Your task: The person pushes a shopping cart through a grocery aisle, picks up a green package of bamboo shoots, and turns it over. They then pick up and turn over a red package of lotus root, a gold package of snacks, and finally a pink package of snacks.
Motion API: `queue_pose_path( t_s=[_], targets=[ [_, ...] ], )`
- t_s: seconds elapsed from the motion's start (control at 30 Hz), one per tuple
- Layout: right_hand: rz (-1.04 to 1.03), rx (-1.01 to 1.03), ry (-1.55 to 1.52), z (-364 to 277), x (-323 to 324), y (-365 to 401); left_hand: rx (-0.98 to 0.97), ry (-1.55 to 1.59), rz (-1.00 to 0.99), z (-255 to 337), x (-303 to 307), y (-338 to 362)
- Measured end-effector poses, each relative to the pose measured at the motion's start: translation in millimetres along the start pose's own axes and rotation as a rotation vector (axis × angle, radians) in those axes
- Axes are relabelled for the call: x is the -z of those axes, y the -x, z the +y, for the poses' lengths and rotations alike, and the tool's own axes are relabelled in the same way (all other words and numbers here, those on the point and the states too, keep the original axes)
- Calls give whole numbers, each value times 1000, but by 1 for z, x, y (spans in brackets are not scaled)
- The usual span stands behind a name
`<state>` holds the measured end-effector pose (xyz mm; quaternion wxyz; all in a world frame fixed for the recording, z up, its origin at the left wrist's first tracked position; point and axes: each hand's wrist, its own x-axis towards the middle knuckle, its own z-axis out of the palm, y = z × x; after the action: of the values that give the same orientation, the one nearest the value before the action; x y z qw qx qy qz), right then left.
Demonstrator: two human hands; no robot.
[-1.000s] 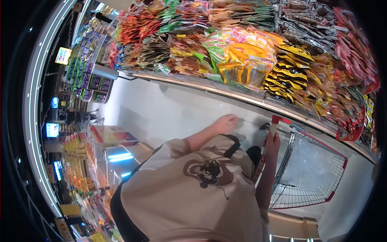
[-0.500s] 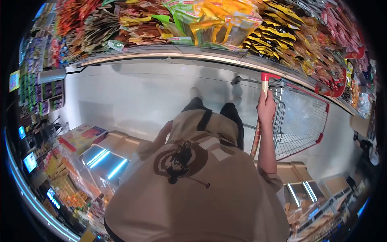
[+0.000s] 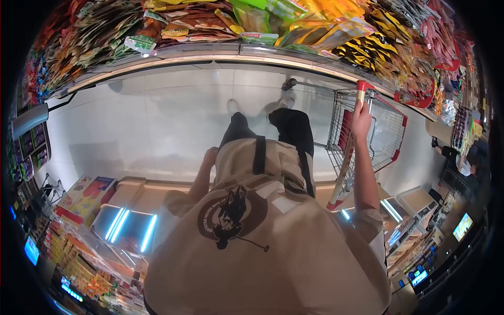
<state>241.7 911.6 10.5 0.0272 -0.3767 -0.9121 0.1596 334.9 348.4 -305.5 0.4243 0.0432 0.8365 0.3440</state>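
Observation:
My right hand (image 3: 361, 122) is wrapped around the handle (image 3: 344, 170) of a shopping cart, near its far red end. The cart's wire basket (image 3: 386, 149) with red corners stands to my right, alongside the shelf. My left hand (image 3: 211, 156) hangs beside my left hip, against my light shorts; its fingers are mostly hidden, so I cannot see whether it holds anything. In front of me a shelf is packed with bagged snacks, among them yellow and green bags (image 3: 315, 26), black-and-yellow bags (image 3: 370, 50) and brown packets (image 3: 207, 23).
The shelf's front edge (image 3: 210, 59) runs across in front of my feet. Pale floor tiles (image 3: 152, 115) lie between it and me. Lit display cases (image 3: 126, 226) and a colourful box (image 3: 86, 197) are behind me to the left. A person (image 3: 462, 164) is far off to the right.
My view has shifted along the shelf, and the shelf goods sit differently in it. My feet have stepped. The cart has turned, still in my right hand. More of my left hand shows.

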Motion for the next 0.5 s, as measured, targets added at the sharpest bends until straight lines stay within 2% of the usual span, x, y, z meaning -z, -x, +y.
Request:
queue_pose_path(
  t_s=[0.13, 0.23, 0.33, 0.5],
  targets=[
    [-4, -34, 41, -1, 0, -1, 139, 28, -7, 4, 7, 1],
    [41, 3, 75, 9, -8, -3, 122, 115, 11, 17, 20, 7],
    [36, -42, 120, 13, -9, -4, 42, -50, -36, 32, 29, 8],
    [50, 31, -4, 15, -10, -9, 145, 106, 120, 26, 21, 1]
  ],
)
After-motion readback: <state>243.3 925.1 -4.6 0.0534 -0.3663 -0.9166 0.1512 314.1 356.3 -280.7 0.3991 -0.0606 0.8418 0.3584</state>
